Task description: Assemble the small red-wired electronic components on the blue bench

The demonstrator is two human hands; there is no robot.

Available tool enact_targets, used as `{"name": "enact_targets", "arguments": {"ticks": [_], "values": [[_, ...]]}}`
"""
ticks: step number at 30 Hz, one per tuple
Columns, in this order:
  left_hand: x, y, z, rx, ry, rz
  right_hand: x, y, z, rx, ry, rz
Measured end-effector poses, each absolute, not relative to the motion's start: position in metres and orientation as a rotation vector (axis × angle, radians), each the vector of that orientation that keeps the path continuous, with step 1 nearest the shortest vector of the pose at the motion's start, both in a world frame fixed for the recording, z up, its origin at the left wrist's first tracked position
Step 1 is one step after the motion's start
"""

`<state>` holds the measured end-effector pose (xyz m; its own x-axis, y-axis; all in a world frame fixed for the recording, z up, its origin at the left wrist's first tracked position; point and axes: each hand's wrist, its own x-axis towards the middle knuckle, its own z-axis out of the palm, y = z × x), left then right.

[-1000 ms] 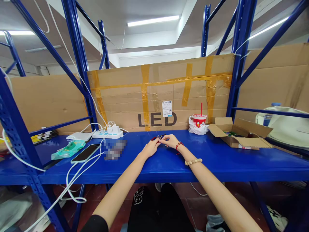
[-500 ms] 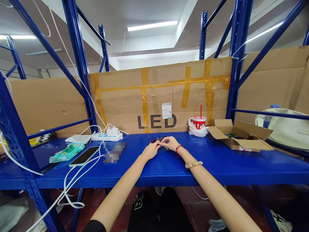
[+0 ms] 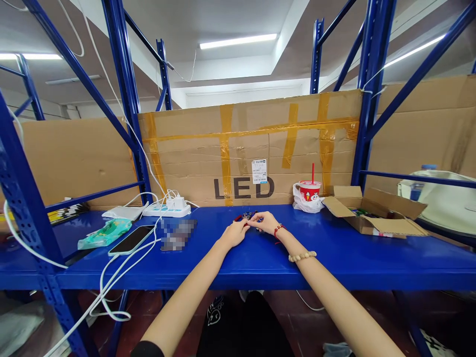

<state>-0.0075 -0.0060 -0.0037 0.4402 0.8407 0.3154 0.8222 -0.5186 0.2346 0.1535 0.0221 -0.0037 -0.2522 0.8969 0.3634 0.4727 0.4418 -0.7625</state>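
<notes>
My left hand (image 3: 235, 234) and my right hand (image 3: 263, 222) meet over the middle of the blue shelf top (image 3: 256, 267), fingertips touching. Just beyond the fingers lies a small cluster of dark and red pieces (image 3: 248, 215), too small to name and partly covered by my hands. The right fingers are pinched together at the left fingertips; whatever they hold is hidden. Left fingers are bent and closed, pointing at the same spot. A red cord bracelet and a beaded bracelet (image 3: 302, 256) circle my right wrist and forearm.
At left are a phone (image 3: 131, 240), a green packet (image 3: 104, 233), white cables and a power strip (image 3: 167, 210). A red cup with straw (image 3: 310, 191) and an open cardboard box (image 3: 375, 213) stand at back right. A taped cardboard panel (image 3: 193, 153) closes the back.
The whole view has shifted slightly, with things appearing a little further right. My hands stay together at the same spot on the shelf, their grip nearly the same.
</notes>
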Motion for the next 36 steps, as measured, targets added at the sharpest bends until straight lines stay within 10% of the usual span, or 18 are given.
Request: {"name": "enact_targets", "arguments": {"ticks": [36], "values": [[-0.0084,-0.0045,-0.0077,2.68,1.54,0.598,0.1545,0.0234,-0.0051,-1.17,-1.91,0.675]]}}
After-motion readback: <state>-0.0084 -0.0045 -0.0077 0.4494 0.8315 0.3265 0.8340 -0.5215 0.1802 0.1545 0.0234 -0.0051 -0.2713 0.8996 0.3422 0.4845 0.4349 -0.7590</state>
